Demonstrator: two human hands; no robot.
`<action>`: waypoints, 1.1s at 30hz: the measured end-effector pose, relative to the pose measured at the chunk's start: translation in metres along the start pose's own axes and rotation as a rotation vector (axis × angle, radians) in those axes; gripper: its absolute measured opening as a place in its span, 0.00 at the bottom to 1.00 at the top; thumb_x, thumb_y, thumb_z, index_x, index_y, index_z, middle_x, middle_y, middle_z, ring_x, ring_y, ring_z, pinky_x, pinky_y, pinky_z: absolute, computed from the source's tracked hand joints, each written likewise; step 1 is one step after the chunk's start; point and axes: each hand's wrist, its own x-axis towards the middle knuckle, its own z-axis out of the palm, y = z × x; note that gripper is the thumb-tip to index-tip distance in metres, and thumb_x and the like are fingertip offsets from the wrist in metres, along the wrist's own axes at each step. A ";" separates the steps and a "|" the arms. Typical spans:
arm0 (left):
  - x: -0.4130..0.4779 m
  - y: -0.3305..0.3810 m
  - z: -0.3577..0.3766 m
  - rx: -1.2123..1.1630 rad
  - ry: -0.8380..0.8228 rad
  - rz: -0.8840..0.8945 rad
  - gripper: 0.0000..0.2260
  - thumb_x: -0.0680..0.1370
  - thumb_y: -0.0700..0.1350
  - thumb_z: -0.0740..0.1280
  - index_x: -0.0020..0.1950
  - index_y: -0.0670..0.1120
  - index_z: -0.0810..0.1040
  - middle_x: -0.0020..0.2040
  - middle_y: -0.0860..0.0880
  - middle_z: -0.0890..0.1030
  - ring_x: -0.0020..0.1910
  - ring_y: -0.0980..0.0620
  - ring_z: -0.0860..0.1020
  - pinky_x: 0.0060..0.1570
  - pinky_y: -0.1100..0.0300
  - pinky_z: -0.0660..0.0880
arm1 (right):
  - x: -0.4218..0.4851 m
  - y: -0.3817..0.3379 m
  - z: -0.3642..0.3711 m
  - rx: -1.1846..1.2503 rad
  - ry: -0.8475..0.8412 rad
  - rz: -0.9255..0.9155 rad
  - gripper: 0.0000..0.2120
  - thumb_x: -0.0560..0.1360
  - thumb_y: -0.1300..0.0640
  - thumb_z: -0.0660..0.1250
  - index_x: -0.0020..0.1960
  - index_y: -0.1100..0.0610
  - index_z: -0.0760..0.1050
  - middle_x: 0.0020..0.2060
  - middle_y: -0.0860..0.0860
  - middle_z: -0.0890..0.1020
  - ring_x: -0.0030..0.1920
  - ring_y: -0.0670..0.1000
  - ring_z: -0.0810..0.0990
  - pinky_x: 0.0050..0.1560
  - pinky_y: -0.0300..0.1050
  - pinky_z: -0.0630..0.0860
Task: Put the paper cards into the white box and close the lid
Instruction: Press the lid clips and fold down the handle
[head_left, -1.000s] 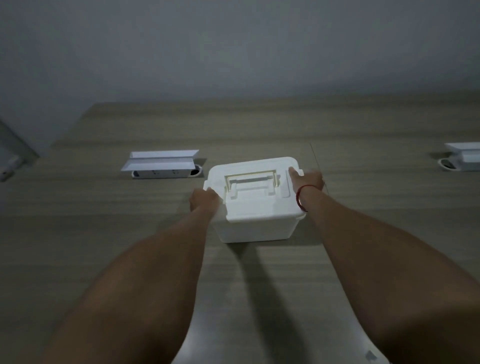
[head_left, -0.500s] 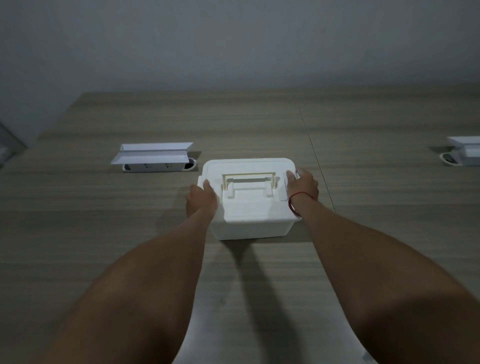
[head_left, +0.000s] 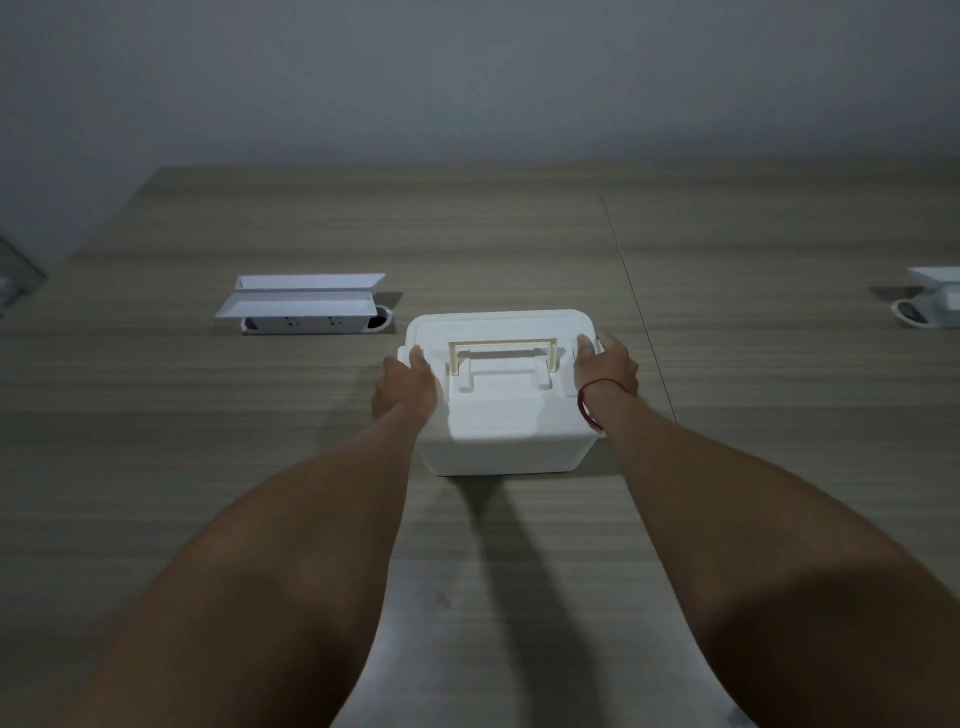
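Observation:
The white box (head_left: 506, 415) stands on the wooden table in the middle of the view, its lid down and its flat handle (head_left: 503, 356) folded on top. My left hand (head_left: 405, 387) grips the box's left side at the lid edge. On the right side my right hand (head_left: 605, 366), with a red band on the wrist, holds the lid edge the same way. No paper cards are visible; the closed lid hides the inside of the box.
A white socket unit with a raised flap (head_left: 304, 306) sits in the table at the back left of the box. Another white socket unit (head_left: 932, 304) is at the far right edge. A seam (head_left: 631, 291) runs across the table past the box's right side.
The box has turned from a slight skew to square with me, with both hands staying on its sides. My view has shifted a little.

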 end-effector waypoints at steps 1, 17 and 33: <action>0.000 0.000 0.000 -0.002 0.001 0.005 0.27 0.80 0.58 0.50 0.69 0.40 0.67 0.65 0.37 0.74 0.63 0.37 0.73 0.59 0.48 0.70 | 0.000 0.000 0.000 0.003 -0.004 0.020 0.21 0.78 0.44 0.59 0.67 0.51 0.72 0.65 0.55 0.77 0.63 0.60 0.76 0.61 0.49 0.72; 0.008 -0.003 -0.002 -0.279 0.157 -0.172 0.34 0.67 0.64 0.69 0.62 0.40 0.74 0.63 0.40 0.75 0.60 0.40 0.75 0.58 0.49 0.73 | 0.005 0.009 -0.002 0.275 -0.033 0.346 0.32 0.67 0.37 0.67 0.58 0.62 0.76 0.56 0.57 0.81 0.56 0.60 0.80 0.58 0.50 0.75; 0.008 -0.012 -0.003 -0.263 0.057 0.057 0.25 0.76 0.58 0.62 0.62 0.39 0.75 0.59 0.39 0.79 0.59 0.39 0.77 0.60 0.48 0.74 | -0.001 0.005 0.002 -0.172 0.164 0.039 0.28 0.75 0.39 0.61 0.61 0.62 0.73 0.59 0.60 0.80 0.59 0.62 0.78 0.58 0.51 0.72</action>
